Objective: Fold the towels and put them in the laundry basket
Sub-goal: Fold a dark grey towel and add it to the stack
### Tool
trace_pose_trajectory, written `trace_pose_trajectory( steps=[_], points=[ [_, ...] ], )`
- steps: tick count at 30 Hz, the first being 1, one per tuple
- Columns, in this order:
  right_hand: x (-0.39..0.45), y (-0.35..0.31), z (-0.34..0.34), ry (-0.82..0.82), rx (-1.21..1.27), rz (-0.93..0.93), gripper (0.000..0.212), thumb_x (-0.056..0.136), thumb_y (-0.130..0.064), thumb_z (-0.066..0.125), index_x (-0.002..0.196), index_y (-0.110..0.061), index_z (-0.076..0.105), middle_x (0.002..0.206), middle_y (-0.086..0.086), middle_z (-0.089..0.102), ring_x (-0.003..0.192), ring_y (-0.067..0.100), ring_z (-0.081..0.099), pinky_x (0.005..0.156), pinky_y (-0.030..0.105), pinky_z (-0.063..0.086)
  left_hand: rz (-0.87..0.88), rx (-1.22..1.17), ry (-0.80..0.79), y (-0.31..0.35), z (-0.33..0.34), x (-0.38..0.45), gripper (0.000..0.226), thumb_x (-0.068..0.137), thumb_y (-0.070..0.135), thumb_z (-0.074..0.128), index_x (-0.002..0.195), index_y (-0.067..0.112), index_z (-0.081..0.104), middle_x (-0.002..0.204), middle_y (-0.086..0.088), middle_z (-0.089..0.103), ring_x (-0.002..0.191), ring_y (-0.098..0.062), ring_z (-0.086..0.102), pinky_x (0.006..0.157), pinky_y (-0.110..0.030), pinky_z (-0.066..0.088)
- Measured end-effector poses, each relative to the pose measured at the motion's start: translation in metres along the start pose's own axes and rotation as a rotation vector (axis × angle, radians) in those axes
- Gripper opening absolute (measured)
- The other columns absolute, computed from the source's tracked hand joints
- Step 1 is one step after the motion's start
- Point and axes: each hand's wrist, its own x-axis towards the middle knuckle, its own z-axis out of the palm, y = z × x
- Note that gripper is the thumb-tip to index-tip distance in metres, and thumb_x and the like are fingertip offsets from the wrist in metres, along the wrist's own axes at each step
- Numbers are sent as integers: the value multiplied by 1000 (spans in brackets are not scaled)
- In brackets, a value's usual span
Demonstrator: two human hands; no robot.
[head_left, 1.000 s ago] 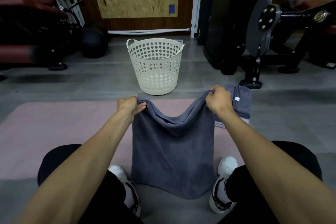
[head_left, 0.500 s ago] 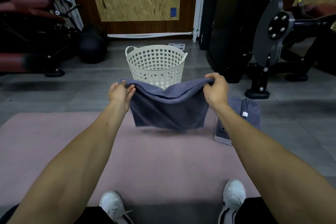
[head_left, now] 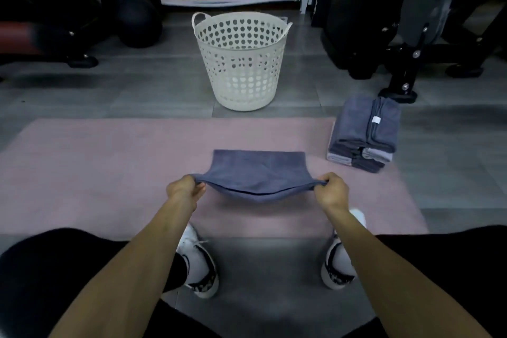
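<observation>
the grey floor (head_left: 153, 96) carries a pink mat (head_left: 109, 162), a white basket (head_left: 241, 63) and stacked towels (head_left: 365, 134) beyond the fingers.

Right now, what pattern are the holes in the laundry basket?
Heart-shaped holes in a cream laundry basket, seen in the head view.

Head-worn camera, looking forward and down over the person's own arms.

The single wide-angle view sits close above both forearms, with knees and white shoes (head_left: 201, 269) at the bottom edge, the pink mat (head_left: 96, 162) across the middle and the laundry basket (head_left: 241, 63) farther ahead on the grey floor (head_left: 153, 90); gym equipment (head_left: 406, 22) lines the top edge. No second view shares the scene.
</observation>
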Motion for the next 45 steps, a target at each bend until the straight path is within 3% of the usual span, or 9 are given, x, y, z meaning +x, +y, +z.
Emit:
trace_pose_trajectory(
  steps=[5, 13, 21, 24, 27, 29, 34, 40, 45],
  points=[
    [-26, 28, 9, -34, -27, 64, 20, 83, -2, 48, 95, -2, 65, 100, 17, 66, 87, 29, 56, 79, 30, 45, -15, 21, 5, -33, -18, -6, 13, 86, -3, 52, 99, -5, 57, 66, -15, 61, 36, -16, 59, 39, -22, 51],
    [17, 22, 37, -63, -134, 52, 11, 89, -18, 52, 91, -11, 61, 101, 17, 66, 91, 37, 61, 81, 39, 53, -85, -29, -31, -38, 21, 19, 15, 91, 1, 54, 104, -6, 55, 75, -16, 65, 43, -15, 64, 45, -23, 55],
    [122, 31, 90, -83, -288, 19, 29, 95, -28, 52, 112, -6, 60, 111, 20, 63, 101, 39, 59, 83, 39, 48, -167, -140, -9, -51, 98, 107, 30, 94, 0, 49, 122, -10, 52, 87, -17, 66, 65, -19, 68, 51, -22, 55],
    [160, 34, 113, -90, -309, 40, 26, 95, -29, 52, 110, -9, 61, 109, 19, 64, 99, 38, 60, 82, 39, 49, -151, -153, -26, -63, 125, 134, 29, 100, 6, 45, 125, -8, 48, 102, -19, 64, 82, -21, 67, 71, -26, 57],
    [187, 45, 128, -134, -285, 81, 22, 95, -26, 52, 107, -11, 63, 106, 15, 65, 95, 34, 61, 79, 38, 53, -99, 141, -124, -83, 146, 149, 11, 99, 10, 49, 102, 7, 59, 93, -12, 65, 86, -25, 64, 81, -33, 54],
    [202, 56, 133, -163, -270, 102, 18, 94, -24, 54, 103, -12, 63, 103, 14, 67, 92, 32, 62, 81, 38, 55, 133, 507, -161, -100, 154, 162, 7, 93, 10, 57, 91, 12, 63, 92, -8, 67, 91, -27, 65, 86, -36, 52],
    [221, 77, 123, -313, -248, 68, 11, 87, -9, 57, 87, -17, 65, 89, 7, 69, 84, 26, 65, 77, 30, 54, 639, 1119, -560, -124, 189, 160, 23, 89, 12, 62, 112, 11, 66, 112, -5, 67, 101, -18, 61, 91, -24, 45],
    [218, 90, 106, -318, 35, -57, 12, 87, -4, 66, 82, -15, 66, 71, 0, 65, 57, 7, 59, 60, 25, 55, 903, 1463, -936, -147, 248, 143, 53, 90, 38, 62, 138, 18, 50, 133, -5, 59, 122, -25, 53, 106, -40, 38],
    [223, 101, 104, -331, 123, 13, 5, 88, -5, 66, 91, -8, 69, 74, 4, 67, 50, 2, 57, 54, 15, 48, 811, 1329, -975, -157, 273, 141, 15, 91, 31, 64, 90, 16, 66, 82, -3, 68, 77, -22, 62, 73, -43, 50]
  ],
)
